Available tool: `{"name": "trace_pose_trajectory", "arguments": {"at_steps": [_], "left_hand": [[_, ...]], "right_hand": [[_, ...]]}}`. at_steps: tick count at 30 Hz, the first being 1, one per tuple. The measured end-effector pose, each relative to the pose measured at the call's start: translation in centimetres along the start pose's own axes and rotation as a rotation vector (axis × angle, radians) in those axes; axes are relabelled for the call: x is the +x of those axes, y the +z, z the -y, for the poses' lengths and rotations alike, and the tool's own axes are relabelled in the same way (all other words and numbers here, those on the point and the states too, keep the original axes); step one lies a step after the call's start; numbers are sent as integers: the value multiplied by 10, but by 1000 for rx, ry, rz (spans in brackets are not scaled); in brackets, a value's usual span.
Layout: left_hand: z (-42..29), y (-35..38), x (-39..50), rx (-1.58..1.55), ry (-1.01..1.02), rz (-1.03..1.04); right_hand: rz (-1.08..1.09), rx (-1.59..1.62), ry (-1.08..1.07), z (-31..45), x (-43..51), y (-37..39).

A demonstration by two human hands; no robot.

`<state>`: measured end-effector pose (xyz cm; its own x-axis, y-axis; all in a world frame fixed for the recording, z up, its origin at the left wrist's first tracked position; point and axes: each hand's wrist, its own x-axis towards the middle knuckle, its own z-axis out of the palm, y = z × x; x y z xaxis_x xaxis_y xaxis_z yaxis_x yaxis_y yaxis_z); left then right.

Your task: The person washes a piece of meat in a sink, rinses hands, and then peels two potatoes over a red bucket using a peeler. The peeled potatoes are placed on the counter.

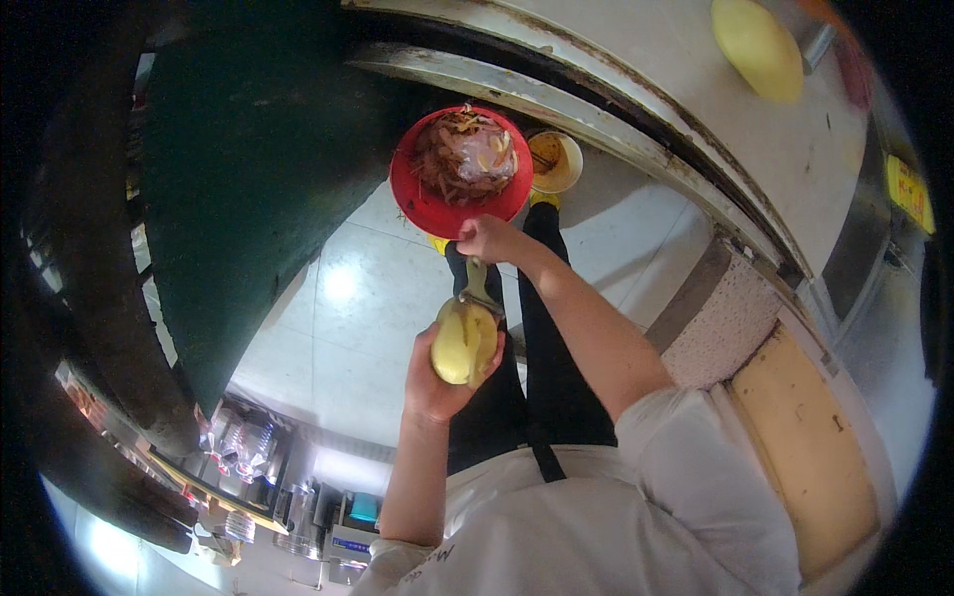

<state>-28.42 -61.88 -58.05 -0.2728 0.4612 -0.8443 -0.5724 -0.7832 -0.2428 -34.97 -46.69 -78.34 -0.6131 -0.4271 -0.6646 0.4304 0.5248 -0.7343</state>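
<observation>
My left hand (434,380) holds a large, mostly peeled potato (453,349) from below, its pale yellow flesh showing with a darker strip down the middle. My right hand (488,240) grips the handle of a peeler (477,283), whose head rests at the potato's upper end. Just beyond the right hand is a red plastic basin (417,205) holding brown peelings (447,167) and a crumpled, clear plastic bag or film. Beside the basin stands a small white bucket (574,164) with brownish contents. Another peeled potato (756,48) lies on the pale countertop at the upper right.
The worn counter edge (633,112) curves along the right above the bucket. A dark green panel or cover (246,179) fills the left. My feet and dark trouser legs are on the tiled floor (350,313) beneath the hands. Shelves with assorted items stand at the lower left.
</observation>
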Motion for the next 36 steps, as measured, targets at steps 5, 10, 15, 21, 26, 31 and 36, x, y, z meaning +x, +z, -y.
{"name": "trace_pose_trajectory", "arguments": {"at_steps": [5,10,15,21,26,31,36], "left_hand": [[-5,-14,-3,57,-4,33],[-12,-30,9,53,5,9],[-7,-30,14,72,19,-37],[-11,-34,9,28,64,-62],[-19,-42,0,105,-127,252],[-18,-30,-4,117,-101,207],[-31,-44,14,-10,58,-68]], "right_hand": [[308,506,427,-22,14,-7],[589,1437,278,29,-17,-13],[290,1437,241,53,-16,-2],[156,1161,329,44,-31,16],[-259,386,137,1,-6,13],[-655,-164,-97,-49,7,-10],[-800,-96,-117,-6,-2,-30]]}}
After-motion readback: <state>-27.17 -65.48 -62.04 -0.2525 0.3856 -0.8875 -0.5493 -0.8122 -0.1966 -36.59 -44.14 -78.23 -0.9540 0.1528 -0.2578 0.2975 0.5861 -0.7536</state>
